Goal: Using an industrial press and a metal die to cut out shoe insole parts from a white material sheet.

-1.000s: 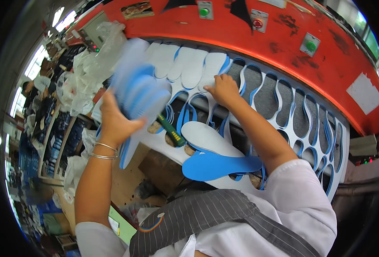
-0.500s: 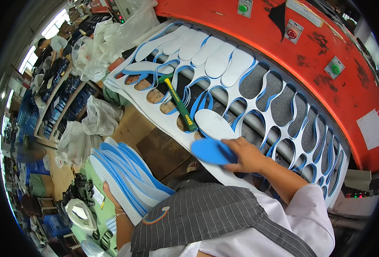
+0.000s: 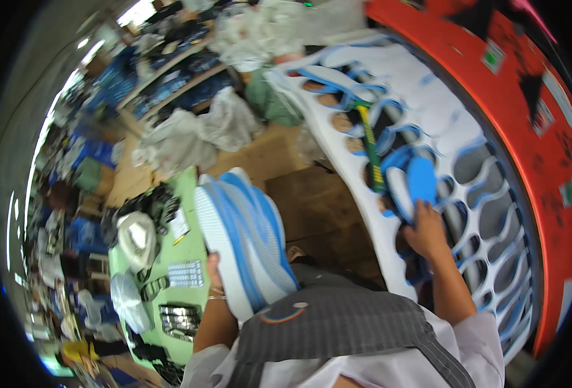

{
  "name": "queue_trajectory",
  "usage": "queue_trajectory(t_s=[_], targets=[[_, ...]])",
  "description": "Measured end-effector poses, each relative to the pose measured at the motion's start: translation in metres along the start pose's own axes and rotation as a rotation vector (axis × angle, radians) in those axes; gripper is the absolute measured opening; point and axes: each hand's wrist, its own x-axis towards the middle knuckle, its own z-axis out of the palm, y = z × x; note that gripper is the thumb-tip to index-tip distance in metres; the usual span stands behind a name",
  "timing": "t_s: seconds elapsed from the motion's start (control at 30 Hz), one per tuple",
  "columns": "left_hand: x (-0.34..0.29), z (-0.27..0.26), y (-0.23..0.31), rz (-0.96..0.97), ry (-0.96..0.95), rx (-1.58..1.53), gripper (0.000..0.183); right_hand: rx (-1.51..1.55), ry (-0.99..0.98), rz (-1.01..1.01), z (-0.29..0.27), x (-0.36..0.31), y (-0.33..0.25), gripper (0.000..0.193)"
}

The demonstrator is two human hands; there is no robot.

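Observation:
A thick stack of white-and-blue foam shoe soles [image 3: 244, 239] stands against my apron on the left. My left hand [image 3: 215, 275] is closed around its outer side; most of its fingers are hidden behind the soles. On the right, my right hand [image 3: 426, 231] grips the near end of a single blue sole [image 3: 422, 178], its blue face up. That sole is over the cut sheet, alongside a white-faced sole [image 3: 399, 194] that it partly overlaps. Motion blur hides whether the two touch. A green-and-yellow hammer [image 3: 371, 145] lies on the sheet just left of them.
The white sheet [image 3: 344, 174] with sole-shaped cut-outs spreads over the bed of a red machine [image 3: 525, 161]. A green table [image 3: 192, 242] with straps and small parts is at left. Beyond it are white plastic bags [image 3: 228, 119] and shelves of dark blue goods [image 3: 182, 84].
My view has swung left, so the bench sits further right. The blue sole in my right hand has turned from pointing left to pointing away. My left hand still holds the stack.

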Motion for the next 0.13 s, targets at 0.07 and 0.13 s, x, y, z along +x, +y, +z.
queue_trajectory(t_s=[0.07, 0.13], targets=[[0.011, -0.034, -0.006, 0.059, -0.037, -0.016, 0.092, 0.147, 0.073, -0.046, 0.001, 0.004, 0.019, 0.077], [0.002, -0.065, 0.010, 0.151, -0.043, -0.022, 0.092, 0.295, 0.113, -0.050, 0.000, 0.000, 0.021, 0.075]])
